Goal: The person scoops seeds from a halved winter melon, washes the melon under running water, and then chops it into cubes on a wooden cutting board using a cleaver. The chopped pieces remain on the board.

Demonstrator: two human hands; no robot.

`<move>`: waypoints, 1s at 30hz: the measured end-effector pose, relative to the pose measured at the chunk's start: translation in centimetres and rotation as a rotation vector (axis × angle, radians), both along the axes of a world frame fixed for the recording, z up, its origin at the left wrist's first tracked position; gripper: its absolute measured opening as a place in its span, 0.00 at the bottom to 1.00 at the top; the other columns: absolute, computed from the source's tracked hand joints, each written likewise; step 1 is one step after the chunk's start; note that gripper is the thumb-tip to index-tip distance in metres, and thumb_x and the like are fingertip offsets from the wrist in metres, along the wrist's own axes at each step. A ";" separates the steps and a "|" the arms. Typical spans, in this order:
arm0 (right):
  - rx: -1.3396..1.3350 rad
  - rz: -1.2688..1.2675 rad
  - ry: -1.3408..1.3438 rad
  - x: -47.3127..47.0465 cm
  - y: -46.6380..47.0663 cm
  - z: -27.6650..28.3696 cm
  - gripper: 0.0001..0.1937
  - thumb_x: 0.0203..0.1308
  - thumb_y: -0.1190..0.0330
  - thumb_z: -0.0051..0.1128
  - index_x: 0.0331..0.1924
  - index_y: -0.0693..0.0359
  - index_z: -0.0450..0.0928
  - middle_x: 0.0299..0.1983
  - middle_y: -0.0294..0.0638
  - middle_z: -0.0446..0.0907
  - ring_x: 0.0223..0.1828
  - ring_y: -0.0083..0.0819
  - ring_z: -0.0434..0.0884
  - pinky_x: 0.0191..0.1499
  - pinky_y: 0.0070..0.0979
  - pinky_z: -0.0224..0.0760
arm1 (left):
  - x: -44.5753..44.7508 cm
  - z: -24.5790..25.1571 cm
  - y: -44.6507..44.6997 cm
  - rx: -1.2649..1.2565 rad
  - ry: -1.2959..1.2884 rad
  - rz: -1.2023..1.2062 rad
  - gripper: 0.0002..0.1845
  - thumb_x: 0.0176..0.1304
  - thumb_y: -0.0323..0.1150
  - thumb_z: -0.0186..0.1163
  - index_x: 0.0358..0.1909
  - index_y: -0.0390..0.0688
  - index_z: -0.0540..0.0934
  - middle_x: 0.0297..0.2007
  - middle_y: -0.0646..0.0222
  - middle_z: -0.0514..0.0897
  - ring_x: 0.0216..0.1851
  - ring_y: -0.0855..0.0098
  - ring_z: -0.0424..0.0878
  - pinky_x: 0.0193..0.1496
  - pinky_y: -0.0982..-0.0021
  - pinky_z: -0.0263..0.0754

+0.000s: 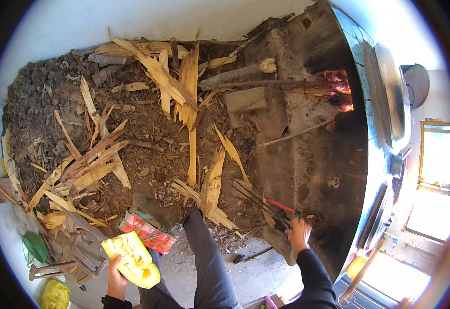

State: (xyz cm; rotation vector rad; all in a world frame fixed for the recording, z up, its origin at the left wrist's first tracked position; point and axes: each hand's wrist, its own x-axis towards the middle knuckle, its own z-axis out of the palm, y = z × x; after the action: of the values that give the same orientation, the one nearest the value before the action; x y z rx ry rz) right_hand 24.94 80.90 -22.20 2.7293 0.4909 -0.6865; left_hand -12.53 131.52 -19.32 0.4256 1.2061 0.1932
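Note:
My left hand (117, 272) grips a cut half of a yellow-fleshed squash or melon (132, 259), its hollowed, seedy side facing up. At the lower right, my right hand (299, 234) has its fingers around the end of dark, thin metal rods, seemingly fire tongs (261, 202), which point away to the left. Beside the rods lies a narrow red strip or handle (279, 204). Beyond my left hand, a red patterned box or packet (147, 231) sits by my leg, partly covered by the fruit.
Split firewood (212, 181) and bark litter cover the earthen floor. Embers glow in the stove opening (339, 90), with a long stick (263, 84) reaching into it. A brick (246, 99) lies before the stove (354, 154). A small wooden stool (80, 262) stands lower left, near a yellow bag (56, 294).

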 end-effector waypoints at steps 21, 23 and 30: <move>1.188 -1.353 0.074 6.5 9.8 -3.5 0.10 0.45 0.74 0.57 0.34 0.51 0.74 0.17 0.27 0.64 0.11 0.19 0.61 0.11 0.18 0.51 | -2.1 2.2 1.6 0.070 -0.048 -0.008 0.32 0.61 0.38 0.59 0.65 0.35 0.65 0.58 0.59 0.76 0.59 0.60 0.74 0.64 0.58 0.67; 1.205 -1.346 0.056 7.5 9.7 -4.5 0.10 0.45 0.73 0.58 0.33 0.50 0.75 0.17 0.27 0.65 0.10 0.20 0.62 0.10 0.19 0.50 | -2.0 2.6 1.5 0.068 -0.047 -0.006 0.32 0.61 0.38 0.59 0.65 0.35 0.65 0.58 0.59 0.76 0.59 0.60 0.74 0.64 0.58 0.67; 1.144 -1.451 0.045 11.6 11.0 -5.7 0.07 0.47 0.68 0.61 0.32 0.48 0.76 0.15 0.28 0.65 0.10 0.20 0.63 0.11 0.20 0.51 | -1.9 2.3 1.7 0.048 -0.023 -0.005 0.31 0.61 0.37 0.59 0.64 0.34 0.65 0.58 0.57 0.76 0.59 0.60 0.74 0.64 0.59 0.67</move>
State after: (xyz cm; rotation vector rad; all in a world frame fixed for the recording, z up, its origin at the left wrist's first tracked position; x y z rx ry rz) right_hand 36.54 91.94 -27.93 3.7451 -1.8676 -0.8405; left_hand -14.48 133.25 -16.98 0.4672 1.1794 0.2228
